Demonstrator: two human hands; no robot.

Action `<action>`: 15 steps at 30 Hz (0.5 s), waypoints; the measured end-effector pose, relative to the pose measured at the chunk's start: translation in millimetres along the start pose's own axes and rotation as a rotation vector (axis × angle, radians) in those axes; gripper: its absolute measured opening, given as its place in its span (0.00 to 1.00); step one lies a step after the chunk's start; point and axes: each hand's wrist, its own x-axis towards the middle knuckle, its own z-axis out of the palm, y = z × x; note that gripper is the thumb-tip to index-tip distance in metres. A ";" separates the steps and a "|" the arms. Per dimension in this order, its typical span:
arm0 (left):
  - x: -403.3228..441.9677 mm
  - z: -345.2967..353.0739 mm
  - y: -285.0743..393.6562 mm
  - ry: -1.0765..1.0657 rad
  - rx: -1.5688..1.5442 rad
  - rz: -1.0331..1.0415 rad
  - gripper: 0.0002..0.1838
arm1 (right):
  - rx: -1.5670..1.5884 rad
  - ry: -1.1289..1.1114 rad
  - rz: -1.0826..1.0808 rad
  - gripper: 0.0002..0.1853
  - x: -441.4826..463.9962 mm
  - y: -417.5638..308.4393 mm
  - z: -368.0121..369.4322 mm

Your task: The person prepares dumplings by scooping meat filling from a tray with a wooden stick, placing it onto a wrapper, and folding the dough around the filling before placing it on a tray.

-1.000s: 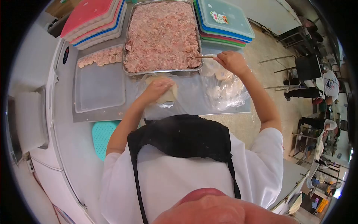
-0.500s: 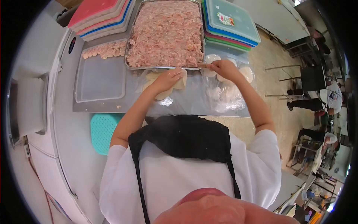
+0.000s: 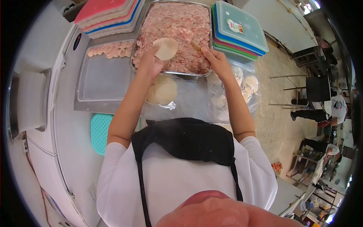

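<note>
A round dough wrapper (image 3: pixel 166 49) rests on the fingers of my left hand (image 3: pixel 149 63), held over the near part of a metal tray (image 3: pixel 133 65) of minced meat (image 3: pixel 174 22). In my right hand (image 3: pixel 217 61) is a thin wooden spatula (image 3: pixel 195 46), its tip at the meat. Below my left hand a stack of dough wrappers (image 3: pixel 162 90) lies on clear plastic. More wrappers in plastic bags (image 3: pixel 223 100) lie below my right hand. To the left, a flat translucent tray (image 3: pixel 102 81) holds rows of filled dumplings (image 3: pixel 111 49) along its far edge.
Stacked containers with red and blue lids (image 3: pixel 109 15) stand at the back left. More stacked lidded containers (image 3: pixel 242 30) stand at the back right. A turquoise perforated basket (image 3: pixel 101 132) is below the table's left side. Two people (image 3: pixel 336 108) are at the far right.
My left hand has lifted a wrapper from the stack and moved up over the meat. My right hand has brought the spatula from the tray's near edge inward over the meat.
</note>
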 end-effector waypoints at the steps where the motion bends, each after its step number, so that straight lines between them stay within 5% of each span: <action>1: 4.0 3.1 2.8 -0.014 -0.084 0.005 0.19 | 0.057 -0.013 -0.003 0.20 1.9 -5.7 10.8; 5: -11.8 37.9 22.5 -0.037 -0.193 0.094 0.26 | -0.275 0.038 -0.446 0.17 12.7 12.6 53.3; 9: 23.6 -8.4 24.1 -0.063 -0.318 0.035 0.37 | -1.010 -0.011 -0.304 0.13 -12.3 -50.2 24.0; 13: 11.3 9.7 28.4 -0.085 -0.217 0.075 0.41 | -0.894 0.092 -0.520 0.12 -13.4 -39.9 40.8; 15: 6.3 16.2 28.2 -0.103 -0.183 0.062 0.41 | -0.997 0.038 -0.448 0.12 -15.0 -48.4 31.5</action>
